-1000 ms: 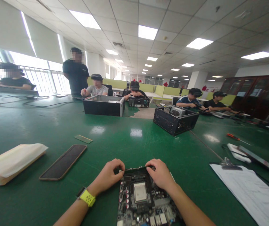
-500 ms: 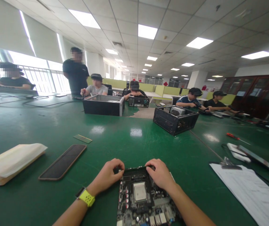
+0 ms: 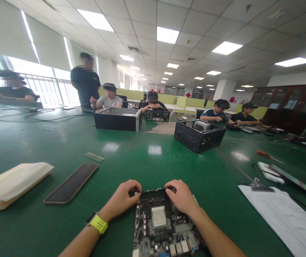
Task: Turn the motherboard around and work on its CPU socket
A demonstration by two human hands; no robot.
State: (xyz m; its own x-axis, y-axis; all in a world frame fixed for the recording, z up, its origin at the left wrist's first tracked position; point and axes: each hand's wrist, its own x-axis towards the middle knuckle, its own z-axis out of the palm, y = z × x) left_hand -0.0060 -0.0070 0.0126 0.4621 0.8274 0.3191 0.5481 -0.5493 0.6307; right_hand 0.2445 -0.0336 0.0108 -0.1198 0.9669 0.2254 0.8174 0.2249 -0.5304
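A dark motherboard [image 3: 166, 232] lies flat on the green table in front of me, its near edge cut off by the picture's bottom. A square silver processor [image 3: 158, 217] sits in its socket. My left hand [image 3: 127, 194], on the arm with a yellow-strapped watch [image 3: 98, 224], is closed with thumb and curled fingers at the board's far left corner. My right hand [image 3: 181, 196] is closed over the far edge towards the right, its thumb and index finger together at the long dark slots [image 3: 153, 195]. Some of its fingertips are hidden.
Left of me lie a phone [image 3: 71, 184], a paper packet [image 3: 13, 184] and a green memory stick [image 3: 94, 157]. Open computer cases [image 3: 117, 119] [image 3: 200, 137] stand further back. On the right are a clipboard [image 3: 281, 217], a white box-like device [image 3: 271, 173] and a screwdriver [image 3: 269, 156]. Several people work beyond.
Both my hands and the motherboard stay nearly where they were. The view has shifted very slightly. Across the table, a seated person's raised hand has moved a little.
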